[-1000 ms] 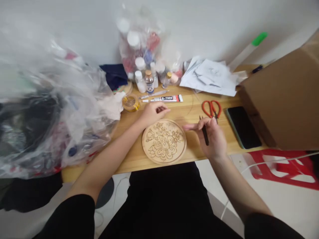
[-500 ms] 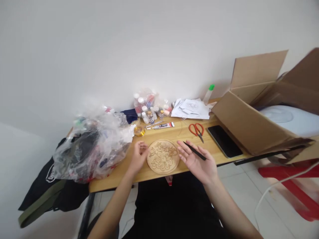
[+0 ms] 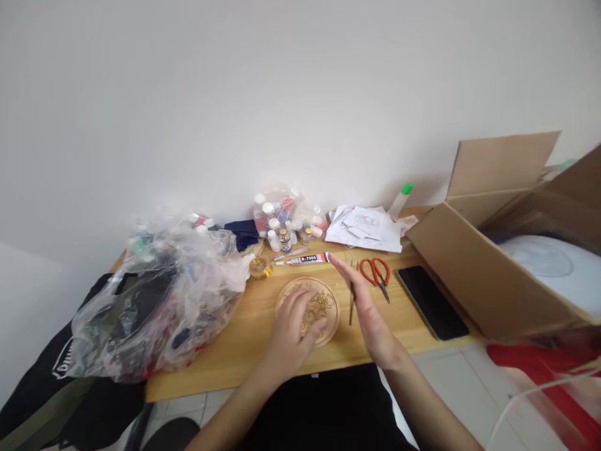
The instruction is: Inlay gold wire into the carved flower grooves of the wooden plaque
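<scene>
A round wooden disc (image 3: 328,322) with an engraved flower pattern lies at the front of the table, partly covered by my left hand (image 3: 293,332). That hand is open, its thumb apart from its fingers, and I cannot tell whether it touches the disc. To the right, my right hand (image 3: 369,307) is seen edge-on with its fingers stretched out. Slim black tweezers (image 3: 352,307) are held along its inner side, pointing down toward the table. Behind the disc lie a glue tube (image 3: 307,258) marked B-7000 and a roll of gold wire (image 3: 260,267).
Red-handled scissors (image 3: 375,272) and a phone (image 3: 432,302) lie right of my hands, by a large open cardboard box (image 3: 474,275). Plastic bags (image 3: 192,300) crowd the left. Small bottles (image 3: 284,238) and paper sheets (image 3: 366,227) line the wall.
My left hand has moved right, from beside the disc to over it. My right hand has turned from palm-up to edge-on, keeping the tweezers. The view has tilted up a little.
</scene>
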Demonstrator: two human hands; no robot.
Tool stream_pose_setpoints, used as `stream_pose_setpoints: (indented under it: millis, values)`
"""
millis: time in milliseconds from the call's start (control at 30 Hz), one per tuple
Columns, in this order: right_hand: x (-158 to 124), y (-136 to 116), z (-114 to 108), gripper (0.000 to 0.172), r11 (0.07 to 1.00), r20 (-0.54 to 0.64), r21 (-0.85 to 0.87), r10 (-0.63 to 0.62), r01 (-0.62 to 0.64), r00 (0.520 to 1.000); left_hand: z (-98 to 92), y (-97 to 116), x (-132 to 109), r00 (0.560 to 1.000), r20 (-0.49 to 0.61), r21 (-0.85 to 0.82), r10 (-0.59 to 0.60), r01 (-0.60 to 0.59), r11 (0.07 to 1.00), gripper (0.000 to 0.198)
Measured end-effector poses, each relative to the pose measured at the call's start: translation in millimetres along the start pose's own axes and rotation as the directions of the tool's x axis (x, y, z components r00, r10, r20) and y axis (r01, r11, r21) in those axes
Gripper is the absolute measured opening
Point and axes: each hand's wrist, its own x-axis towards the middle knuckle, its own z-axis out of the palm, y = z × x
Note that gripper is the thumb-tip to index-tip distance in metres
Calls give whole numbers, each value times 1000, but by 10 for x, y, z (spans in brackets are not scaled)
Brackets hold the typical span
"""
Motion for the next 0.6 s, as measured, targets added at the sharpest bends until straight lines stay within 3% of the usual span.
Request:
stream_pose_setpoints:
  millis: [100,167,267,333,400,500,600]
  values:
    - [283,-156,18,76,927,234,-343,-73,153,970,-297,347,275,998,48,-391,44,-22,920,34]
    - [474,-288,13,78,892,316,-383,-116,239,942,-463,489,445,993,111,-588,50,25,809,34]
    - [697,-487,-31,75,907,374,-330,-128,261,918,-657,585,610,986,143,-707,83,43,706,28]
    - [790,-581,-63,65,950,329,-251,-94,183,940,-770,625,635,988,93,-688,121,-24,725,19]
    - [844,-623,-68,55,983,200,-121,-114,140,973,-867,667,607,989,-38,-602,144,-138,787,14]
    - [886,-605,-9,51,963,12,96,-253,250,967,-947,716,546,945,-291,-479,147,-277,833,15]
    - [913,-559,69,55,940,-19,235,-250,247,968,-947,720,545,930,-352,-522,107,-290,802,15]
